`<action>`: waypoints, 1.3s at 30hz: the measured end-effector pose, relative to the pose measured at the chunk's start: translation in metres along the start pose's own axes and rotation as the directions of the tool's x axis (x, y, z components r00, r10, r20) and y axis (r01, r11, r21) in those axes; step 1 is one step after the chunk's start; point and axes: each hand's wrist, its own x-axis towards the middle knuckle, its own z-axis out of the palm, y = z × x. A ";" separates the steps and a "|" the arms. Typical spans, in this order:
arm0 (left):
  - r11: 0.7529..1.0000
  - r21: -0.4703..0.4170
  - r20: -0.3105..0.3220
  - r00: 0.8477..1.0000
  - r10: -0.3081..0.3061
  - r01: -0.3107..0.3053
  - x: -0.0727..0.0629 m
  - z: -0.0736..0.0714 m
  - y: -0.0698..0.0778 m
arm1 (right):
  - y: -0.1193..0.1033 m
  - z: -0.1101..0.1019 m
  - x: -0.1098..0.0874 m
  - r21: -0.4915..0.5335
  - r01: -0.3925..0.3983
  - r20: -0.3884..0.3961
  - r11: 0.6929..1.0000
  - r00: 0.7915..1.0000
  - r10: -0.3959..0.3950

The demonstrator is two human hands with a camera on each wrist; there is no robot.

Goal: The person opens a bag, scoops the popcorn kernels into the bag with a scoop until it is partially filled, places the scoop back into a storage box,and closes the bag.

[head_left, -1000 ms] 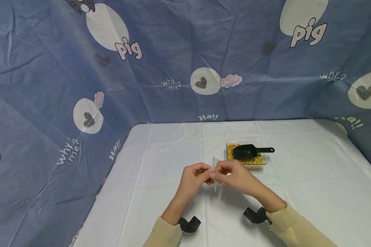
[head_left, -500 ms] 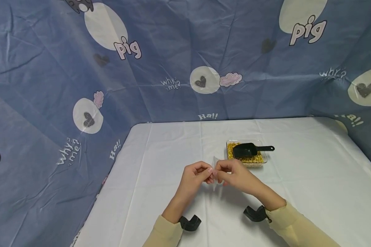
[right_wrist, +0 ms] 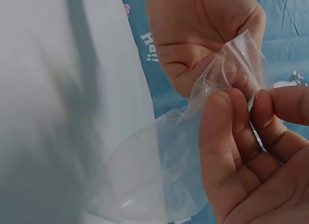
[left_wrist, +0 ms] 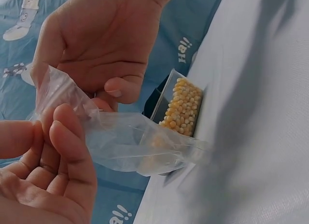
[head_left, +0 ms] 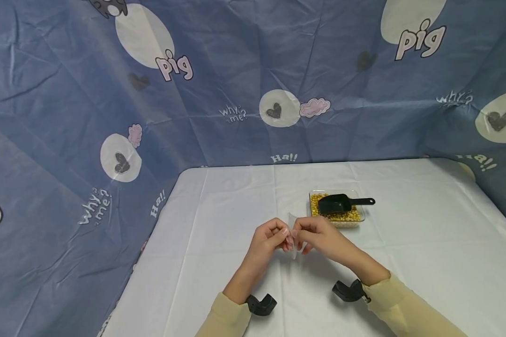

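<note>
A clear, thin plastic bag (left_wrist: 120, 142) hangs between the two hands, above the white table. Left thumb and fingers pinch one side of its mouth, the left hand (head_left: 263, 245) being on the bag's left in the head view. From the other side the right hand (head_left: 324, 238) pinches the mouth's opposite edge between thumb and fingers. In the right wrist view the bag's upper edge (right_wrist: 241, 55) is creased and its body sags below. Nothing shows inside the bag; the kernels seen through it in the left wrist view belong to the container behind.
Just beyond the right hand stands a clear rectangular container (head_left: 347, 224) of yellow corn kernels (left_wrist: 183, 105). A black scoop (head_left: 337, 204) lies on the kernels, handle pointing right. White cloth (head_left: 219, 201) covers the table, and blue printed fabric (head_left: 219, 70) hangs behind and at the sides.
The fingertips have drawn slightly apart, and more of the bag shows between them. Both hands keep nearly the same place; container and scoop stay put.
</note>
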 end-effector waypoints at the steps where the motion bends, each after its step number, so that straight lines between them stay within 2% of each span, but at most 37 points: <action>1: 1.000 -0.011 0.004 1.000 -0.002 0.002 0.000 0.000 0.001 | 0.000 0.000 0.000 0.018 -0.004 0.005 1.000 1.000 0.003; 10: 0.999 -0.051 0.042 0.999 -0.003 0.005 0.000 -0.001 0.001 | 0.000 0.000 0.001 0.089 -0.018 0.028 0.996 0.999 0.015; 39: 0.988 -0.148 0.044 0.999 -0.030 0.036 0.001 -0.001 -0.001 | 0.004 0.001 0.002 0.151 -0.052 -0.004 0.987 0.999 0.053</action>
